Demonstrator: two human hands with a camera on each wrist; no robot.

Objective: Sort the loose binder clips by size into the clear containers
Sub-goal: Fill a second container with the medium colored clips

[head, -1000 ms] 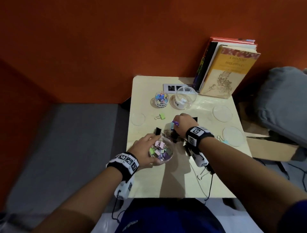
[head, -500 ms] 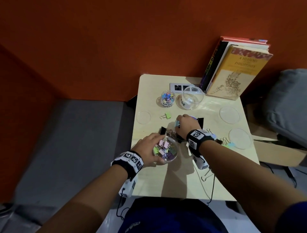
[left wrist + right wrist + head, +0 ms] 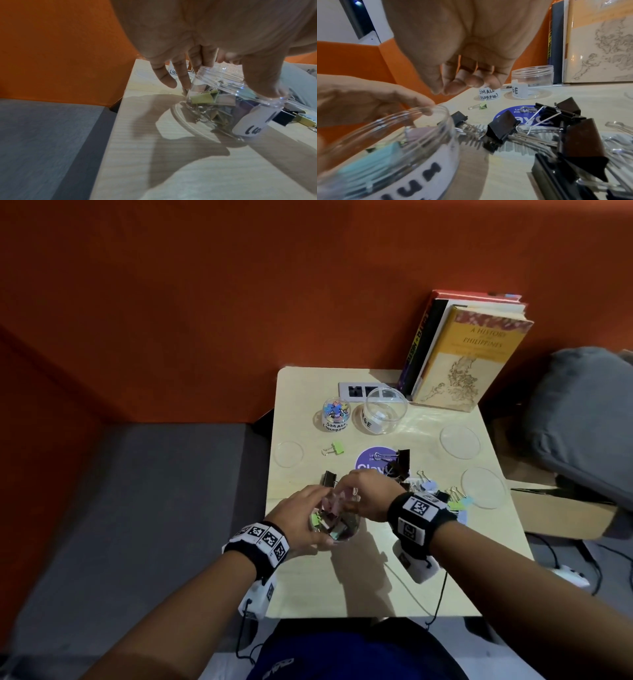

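Note:
My left hand (image 3: 306,517) grips the clear medium jar (image 3: 337,530), thumb on its rim (image 3: 223,81), and tips it toward the right. Pastel clips fill the jar (image 3: 399,151); a pink one (image 3: 418,133) lies on top. My right hand (image 3: 361,494) hovers just over the mouth, and nothing shows between its loosely curled fingertips (image 3: 452,86). Large black clips (image 3: 503,125) lie in a heap (image 3: 399,465) behind the jar. A green clip (image 3: 334,448) lies alone. Farther back stand the small jar (image 3: 336,414), full of colourful clips, and the large jar (image 3: 385,410).
Three clear lids (image 3: 288,453) (image 3: 459,441) (image 3: 483,487) lie on the small table (image 3: 342,587). Pastel clips (image 3: 459,503) sit by my right wrist. Books (image 3: 469,354) and an outlet strip (image 3: 356,391) stand at the back. The left table edge drops to grey floor.
My right hand has come back from the loose pile to just above the jar's mouth, and no clip shows in its fingers now. My left hand has kept hold of the jar.

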